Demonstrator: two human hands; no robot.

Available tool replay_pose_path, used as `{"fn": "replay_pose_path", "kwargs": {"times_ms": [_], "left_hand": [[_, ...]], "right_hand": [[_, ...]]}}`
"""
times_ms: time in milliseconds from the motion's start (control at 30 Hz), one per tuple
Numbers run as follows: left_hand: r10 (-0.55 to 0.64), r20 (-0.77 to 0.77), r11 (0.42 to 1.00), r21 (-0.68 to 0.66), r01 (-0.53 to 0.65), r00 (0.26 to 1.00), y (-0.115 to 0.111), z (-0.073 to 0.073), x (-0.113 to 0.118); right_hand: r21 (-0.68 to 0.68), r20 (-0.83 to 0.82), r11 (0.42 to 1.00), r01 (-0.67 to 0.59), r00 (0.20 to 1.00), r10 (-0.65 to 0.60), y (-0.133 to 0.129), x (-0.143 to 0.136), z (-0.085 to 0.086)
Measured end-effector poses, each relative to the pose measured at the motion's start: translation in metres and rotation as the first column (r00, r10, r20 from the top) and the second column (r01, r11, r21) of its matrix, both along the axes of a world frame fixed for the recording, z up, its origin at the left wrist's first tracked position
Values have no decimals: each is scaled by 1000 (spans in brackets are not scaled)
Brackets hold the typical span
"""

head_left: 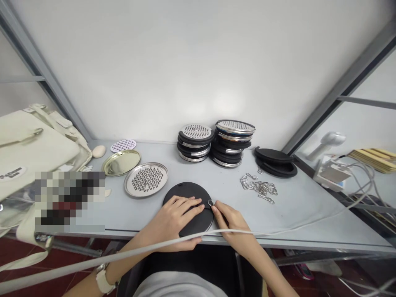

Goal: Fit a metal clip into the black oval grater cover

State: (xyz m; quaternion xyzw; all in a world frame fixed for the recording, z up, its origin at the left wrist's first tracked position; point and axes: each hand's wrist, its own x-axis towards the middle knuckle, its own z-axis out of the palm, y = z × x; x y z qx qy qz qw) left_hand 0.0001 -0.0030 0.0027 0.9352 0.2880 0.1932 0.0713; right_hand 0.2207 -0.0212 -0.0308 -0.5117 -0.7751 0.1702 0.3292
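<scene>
A black round disc [193, 189] lies at the table's front edge, a thin silvery rim showing at its lower right. Across its top spread the fingers of my left hand [181, 216], the thumb gripping at the front edge. At the disc's right side, my right hand [229, 220] pinches a small metal hook [210, 203] between thumb and fingers, against a narrow slot or strap. Part of the hook is hidden by the fingertips. To the left is a round metal grater plate [146, 179]. A pile of similar metal hooks [260, 187] lies to the right.
Two stacks of black-rimmed grater discs, a left stack [195, 142] and a right stack [232, 142], stand by the wall. Black covers [275, 161] lie farther right. A gold lid [121, 162] and a bag [37, 144] are left. A white cable [148, 248] crosses before my wrists.
</scene>
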Motion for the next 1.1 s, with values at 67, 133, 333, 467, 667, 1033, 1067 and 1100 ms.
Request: {"fn": "replay_pose_path", "kwargs": {"times_ms": [67, 133, 333, 467, 667, 1033, 1067, 1100], "left_hand": [[2, 0, 1000, 8, -2, 1000, 0, 0, 0], [5, -1, 1000, 11, -5, 1000, 0, 0, 1], [6, -12, 1000, 0, -6, 1000, 0, -1, 0], [9, -10, 1000, -5, -9, 1000, 0, -1, 0], [16, -4, 1000, 19, -16, 1000, 0, -2, 0], [26, -4, 999, 33, -26, 1000, 4, -3, -2], [10, -7, 1000, 24, -10, 1000, 4, -3, -2], [-8, -12, 1000, 14, 8, 1000, 3, -3, -3]], "right_hand": [[8, -2, 1000, 7, 1000, -7, 0, 0, 0], [6, -2, 999, 33, 999, -33, 0, -1, -1], [-39, -9, 997, 66, 998, -67, 1, -1, 1], [-48, -21, 998, 48, 999, -49, 1, 0, 2], [-44, -40, 999, 33, 999, -34, -1, 0, 2], [-62, -43, 995, 75, 996, -78, -1, -2, 2], [-64, -42, 995, 74, 996, -77, -1, -2, 1], [-62, -41, 995, 72, 996, -75, 0, -2, 1]]}}
